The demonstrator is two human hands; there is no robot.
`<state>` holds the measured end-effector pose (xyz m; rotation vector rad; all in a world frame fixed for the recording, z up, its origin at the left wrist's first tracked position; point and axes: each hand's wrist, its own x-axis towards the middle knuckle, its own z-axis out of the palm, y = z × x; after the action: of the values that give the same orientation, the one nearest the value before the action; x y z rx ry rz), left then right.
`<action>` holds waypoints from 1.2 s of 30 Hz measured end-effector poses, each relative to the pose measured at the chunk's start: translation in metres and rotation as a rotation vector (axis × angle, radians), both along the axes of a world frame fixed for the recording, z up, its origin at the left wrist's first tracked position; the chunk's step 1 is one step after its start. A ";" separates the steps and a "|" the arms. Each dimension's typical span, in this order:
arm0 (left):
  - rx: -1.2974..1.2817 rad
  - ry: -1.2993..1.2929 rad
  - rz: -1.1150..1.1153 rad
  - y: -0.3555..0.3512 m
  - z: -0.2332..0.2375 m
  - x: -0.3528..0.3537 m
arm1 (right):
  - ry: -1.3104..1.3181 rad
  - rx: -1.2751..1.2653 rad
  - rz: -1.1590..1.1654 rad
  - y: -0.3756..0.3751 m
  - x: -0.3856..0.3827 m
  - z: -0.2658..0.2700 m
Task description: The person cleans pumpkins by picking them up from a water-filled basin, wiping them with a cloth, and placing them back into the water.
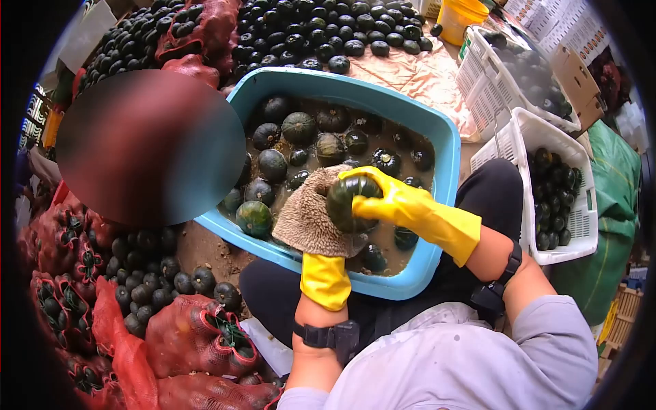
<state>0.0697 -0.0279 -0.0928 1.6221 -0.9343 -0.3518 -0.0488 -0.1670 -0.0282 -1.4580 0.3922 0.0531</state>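
Note:
A dark green squash [346, 202] is held up over the blue tub [447, 147]. My right hand [393, 201], in a yellow rubber glove, is closed around its right side, with the thumb across the front. A shaggy brown cloth [311, 215] presses against the squash's left side. My left hand, with its yellow glove cuff [326, 280] showing below, is in or under the cloth, which hides the fingers. Several more squashes [298, 127] float in the tub's murky brown water.
Behind the tub lies a heap of squashes [307, 31] beside a pinkish sheet [417, 75]. White crates [581, 236] with squashes stand at right, near a yellow bucket [459, 20]. Red mesh sacks [195, 335] and loose squashes [147, 287] lie at left. A blurred oval covers the upper left.

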 end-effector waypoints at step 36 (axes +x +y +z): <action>-0.393 1.404 0.323 -0.014 0.008 0.008 | 0.050 -0.747 -0.059 -0.122 -0.065 -0.044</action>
<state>0.0774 -0.0424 -0.0848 0.7824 0.3222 -0.8432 -0.1135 -0.2891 -0.0718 -2.1815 0.5263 -0.1184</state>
